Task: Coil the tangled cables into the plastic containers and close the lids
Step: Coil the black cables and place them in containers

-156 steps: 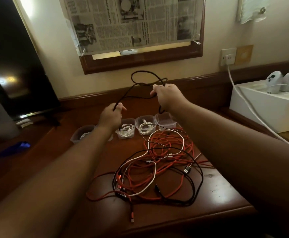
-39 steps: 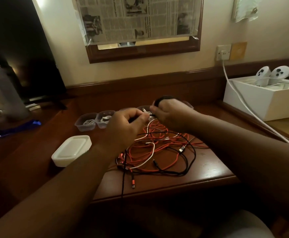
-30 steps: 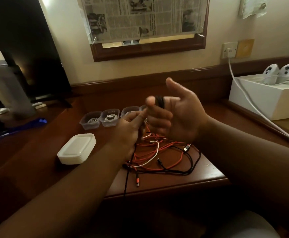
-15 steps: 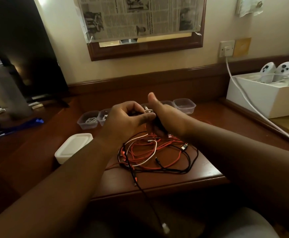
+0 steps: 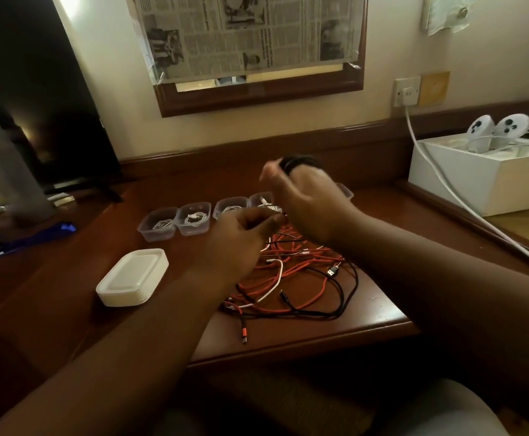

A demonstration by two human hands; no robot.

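Note:
My right hand (image 5: pixel 310 202) is raised over the desk with a black cable (image 5: pixel 299 161) wound in a coil around its fingers. Lower and to its left, my left hand (image 5: pixel 241 237) pinches the loose end of that cable, fingers closed. Beneath both hands lies a tangle of orange, black and white cables (image 5: pixel 294 281) on the wooden desk (image 5: pixel 379 313). Behind them runs a row of small clear plastic containers (image 5: pixel 194 217), some holding coiled white cables. A stack of white lids (image 5: pixel 132 276) sits at the left.
A white box (image 5: pixel 477 180) with two white controllers (image 5: pixel 496 127) stands at the right, a white power cord (image 5: pixel 439 180) running from the wall socket across it. A dark monitor (image 5: pixel 36 99) and a grey bottle (image 5: pixel 5 174) stand at the left. The desk's front edge is close.
My right hand has lifted and turned, putting another wrap of the black cable around its fingers. The dangling cable end has been drawn up from below the desk edge.

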